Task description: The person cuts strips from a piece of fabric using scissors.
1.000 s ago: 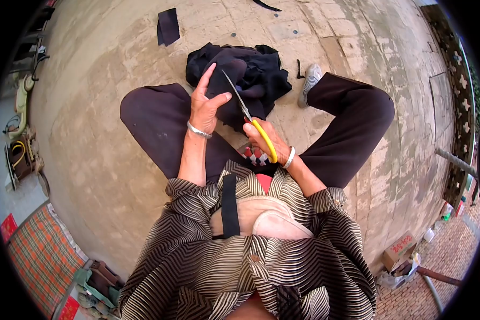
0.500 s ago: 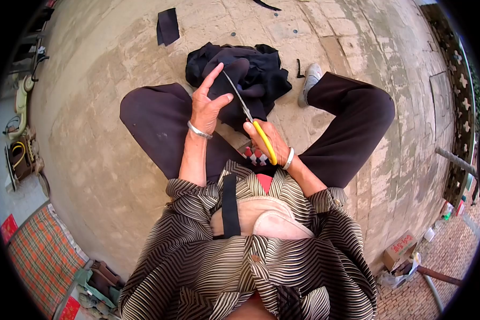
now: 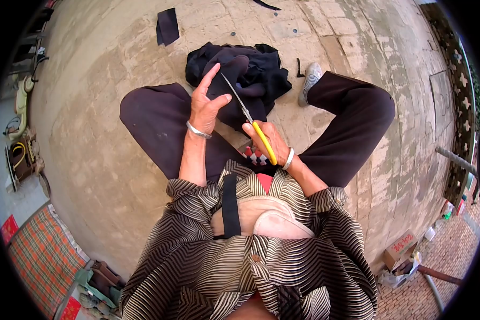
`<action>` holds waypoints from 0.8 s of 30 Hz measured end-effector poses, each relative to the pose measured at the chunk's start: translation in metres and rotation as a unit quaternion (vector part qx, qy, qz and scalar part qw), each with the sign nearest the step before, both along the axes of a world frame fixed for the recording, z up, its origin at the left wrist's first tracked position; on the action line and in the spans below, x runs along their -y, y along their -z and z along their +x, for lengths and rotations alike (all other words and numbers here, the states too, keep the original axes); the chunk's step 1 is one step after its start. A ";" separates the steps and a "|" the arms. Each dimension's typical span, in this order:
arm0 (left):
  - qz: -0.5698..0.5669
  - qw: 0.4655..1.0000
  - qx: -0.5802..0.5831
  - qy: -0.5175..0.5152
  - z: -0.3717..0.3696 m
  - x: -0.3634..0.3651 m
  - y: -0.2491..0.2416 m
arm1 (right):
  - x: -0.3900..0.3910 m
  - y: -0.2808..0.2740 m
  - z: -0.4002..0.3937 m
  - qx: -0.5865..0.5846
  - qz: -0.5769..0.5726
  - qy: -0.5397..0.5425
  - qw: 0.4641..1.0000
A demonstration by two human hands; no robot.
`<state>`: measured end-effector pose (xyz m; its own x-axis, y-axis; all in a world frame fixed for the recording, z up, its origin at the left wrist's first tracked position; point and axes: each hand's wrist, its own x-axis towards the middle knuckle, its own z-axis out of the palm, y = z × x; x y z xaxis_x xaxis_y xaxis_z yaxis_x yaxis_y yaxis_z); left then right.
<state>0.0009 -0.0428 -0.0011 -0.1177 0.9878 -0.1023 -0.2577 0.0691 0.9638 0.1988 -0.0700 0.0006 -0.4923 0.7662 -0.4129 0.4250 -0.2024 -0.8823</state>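
Yellow-handled scissors (image 3: pixel 264 143) are in my right hand (image 3: pixel 269 140), their blades pointing up and to the left over dark cloth. My left hand (image 3: pixel 204 108) is over the near left side of the dark cloth heap (image 3: pixel 261 69), with index finger and thumb spread apart; its other fingers are partly hidden, and it may touch the cloth. The heap lies crumpled on the ground between my bent legs. A black strip (image 3: pixel 230 206) and a pale pink pad (image 3: pixel 280 224) rest on my lap.
A folded dark cloth piece (image 3: pixel 168 26) lies on the paved ground beyond the heap, and a thin black scrap (image 3: pixel 300 68) lies near my foot. At the lower right stands a cardboard box (image 3: pixel 400 250) beside a plastic bag. A plaid cloth (image 3: pixel 45 258) is at the lower left.
My left hand has shifted very slightly down and left. The scissors have moved a little to the left with my right hand.
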 end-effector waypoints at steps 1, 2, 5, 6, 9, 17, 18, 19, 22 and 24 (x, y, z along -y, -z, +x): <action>-0.003 1.000 -0.002 0.002 0.000 0.000 -0.001 | 0.001 0.002 0.000 0.000 0.000 0.000 1.000; -0.004 1.000 -0.002 0.002 0.000 0.000 -0.003 | 0.001 0.002 0.000 -0.001 0.002 0.000 1.000; -0.016 1.000 0.025 -0.008 0.002 -0.001 -0.008 | 0.002 -0.001 0.000 0.001 -0.015 0.014 1.000; -0.027 0.999 0.016 -0.016 0.002 -0.002 -0.009 | 0.002 -0.004 0.000 0.004 -0.035 0.026 0.999; -0.035 0.999 0.004 -0.020 0.000 -0.003 -0.009 | 0.000 -0.007 0.000 -0.008 -0.055 0.019 0.998; -0.004 1.000 -0.007 -0.005 -0.004 -0.005 -0.004 | 0.000 0.010 0.010 -0.121 -0.124 -0.027 0.984; 0.012 0.999 -0.035 0.005 -0.004 -0.005 -0.004 | -0.001 0.008 0.011 -0.131 -0.130 -0.040 0.982; 0.027 0.998 -0.063 0.015 -0.004 -0.006 -0.003 | -0.001 0.009 0.011 -0.131 -0.130 -0.041 0.982; 0.035 0.997 -0.062 0.011 -0.004 -0.006 0.004 | -0.001 0.009 0.010 -0.133 -0.131 -0.028 0.982; 0.013 0.999 -0.025 0.020 -0.002 -0.005 -0.002 | -0.004 0.002 0.009 -0.117 -0.121 -0.025 0.985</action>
